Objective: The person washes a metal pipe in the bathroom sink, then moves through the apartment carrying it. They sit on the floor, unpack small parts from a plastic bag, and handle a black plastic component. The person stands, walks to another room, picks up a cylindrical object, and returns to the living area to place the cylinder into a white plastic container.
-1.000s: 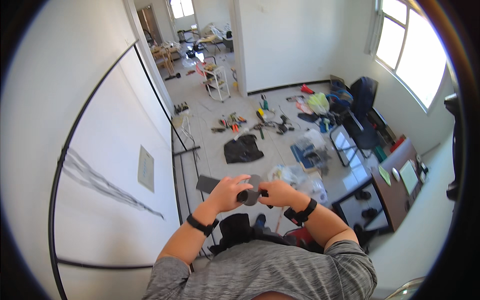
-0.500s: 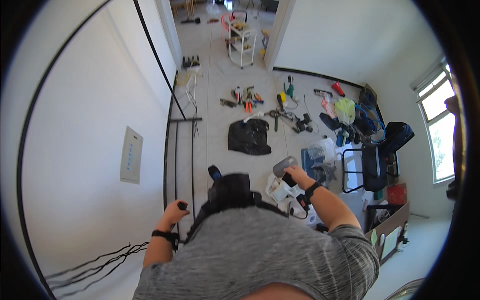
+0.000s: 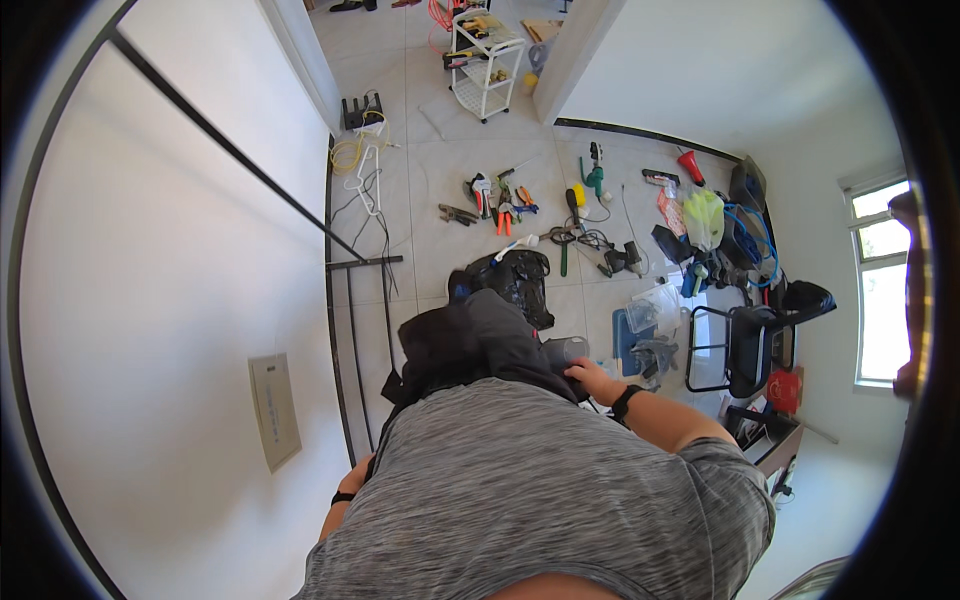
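My right hand is out in front of my chest, its fingers closed on a grey, rounded tool; a black band sits on that wrist. The tool lies against dark fabric bunched below me. My left hand is low at my left side, mostly hidden by my grey shirt, with a black wristband just behind it. It is close to a black metal rail that runs along the white wall. Its fingers are not visible.
Far below, the tiled floor holds scattered hand tools, a black bag, cables and plastic packs. A white wheeled cart stands at the back and a black chair at the right. A pale panel hangs on the wall.
My view has tipped further down and my torso fills more of it. My right hand has drawn in closer to my chest with the tool, and my left hand has dropped lower.
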The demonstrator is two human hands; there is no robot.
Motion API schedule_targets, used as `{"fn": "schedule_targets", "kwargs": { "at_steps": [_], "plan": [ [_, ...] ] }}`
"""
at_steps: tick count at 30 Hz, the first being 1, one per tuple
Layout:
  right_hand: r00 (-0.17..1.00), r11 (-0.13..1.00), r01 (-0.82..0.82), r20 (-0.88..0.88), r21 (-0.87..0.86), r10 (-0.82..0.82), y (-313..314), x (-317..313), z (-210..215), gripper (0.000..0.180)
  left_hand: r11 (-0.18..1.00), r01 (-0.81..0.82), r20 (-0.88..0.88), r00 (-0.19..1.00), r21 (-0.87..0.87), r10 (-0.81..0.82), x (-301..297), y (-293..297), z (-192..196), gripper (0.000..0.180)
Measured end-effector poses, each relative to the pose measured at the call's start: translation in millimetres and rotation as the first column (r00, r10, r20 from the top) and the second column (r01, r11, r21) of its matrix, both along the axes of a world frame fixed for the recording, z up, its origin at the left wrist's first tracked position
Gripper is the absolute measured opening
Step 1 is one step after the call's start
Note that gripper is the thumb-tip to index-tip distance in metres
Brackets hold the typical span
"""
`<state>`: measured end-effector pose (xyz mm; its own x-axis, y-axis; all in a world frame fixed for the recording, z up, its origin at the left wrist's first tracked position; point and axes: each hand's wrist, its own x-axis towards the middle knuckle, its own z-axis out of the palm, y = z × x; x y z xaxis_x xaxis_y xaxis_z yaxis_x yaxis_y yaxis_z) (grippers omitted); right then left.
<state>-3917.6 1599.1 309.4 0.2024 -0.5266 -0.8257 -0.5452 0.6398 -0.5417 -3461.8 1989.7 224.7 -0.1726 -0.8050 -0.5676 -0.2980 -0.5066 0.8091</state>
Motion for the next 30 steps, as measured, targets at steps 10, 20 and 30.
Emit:
{"fn": "schedule_targets", "kwargs": {
  "at_steps": [10,20,30],
  "plan": [
    [0.945,0.951,-0.293,-0.179,-0.101,0.272,-306.6,133.4,-12.9,0.034,0.548,-0.664,0.095,0.676,0.509,0.731,68.0,-318.4,115.8,0.029],
    [0.895,0.869,-0.437,-0.21,-0.232,0.394,-589.7,263.9,69.8,0.029,0.436,-0.879,0.333,0.476,0.19,0.814,183.1,-562.8,68.2,0.035],
    [0.862,0.931,-0.242,0.378,-0.274,0.336,-802.0,445.7,187.1,0.033,0.601,-0.776,0.272,0.63,0.191,0.727,350.8,-857.9,-13.0,0.035]
  ]
}}
